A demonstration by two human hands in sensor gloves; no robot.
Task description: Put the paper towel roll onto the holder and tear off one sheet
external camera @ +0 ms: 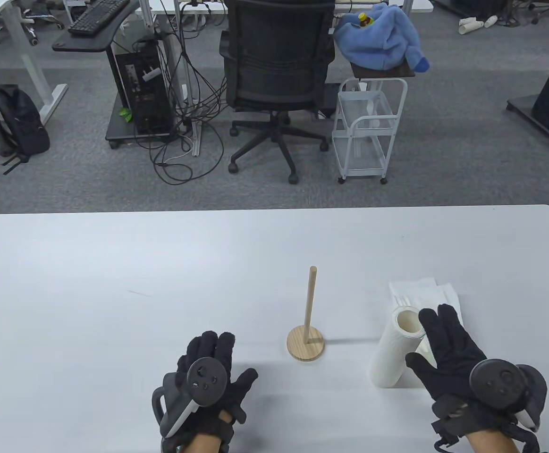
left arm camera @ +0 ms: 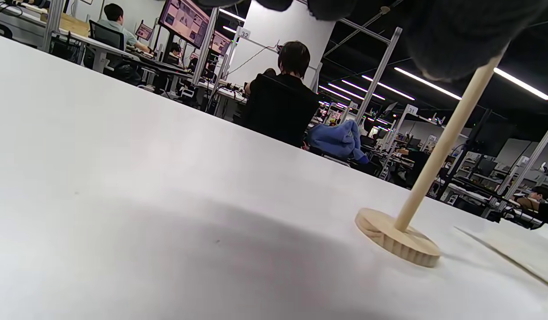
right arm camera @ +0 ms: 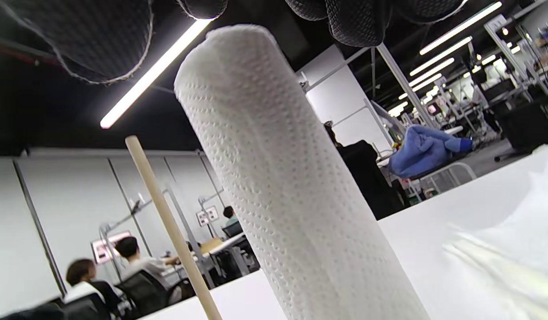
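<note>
A white paper towel roll [external camera: 393, 351] stands upright on the table, right of the wooden holder [external camera: 306, 343], whose bare post [external camera: 311, 302] rises from a round base. My right hand [external camera: 427, 337] is at the roll's right side, fingers straight over its top rim and thumb spread beside it, not closed round it. In the right wrist view the roll [right arm camera: 291, 186] fills the middle, my fingertips [right arm camera: 354, 22] hang just above it and the post [right arm camera: 171, 226] stands to its left. My left hand [external camera: 208, 373] lies flat on the table, left of the holder [left arm camera: 398, 240], holding nothing.
Folded white paper sheets [external camera: 425, 292] lie flat on the table just behind the roll. The white table's far edge [external camera: 274, 210] gives onto an office chair [external camera: 276, 71] and a small white cart [external camera: 366, 132]. People sit at desks far behind.
</note>
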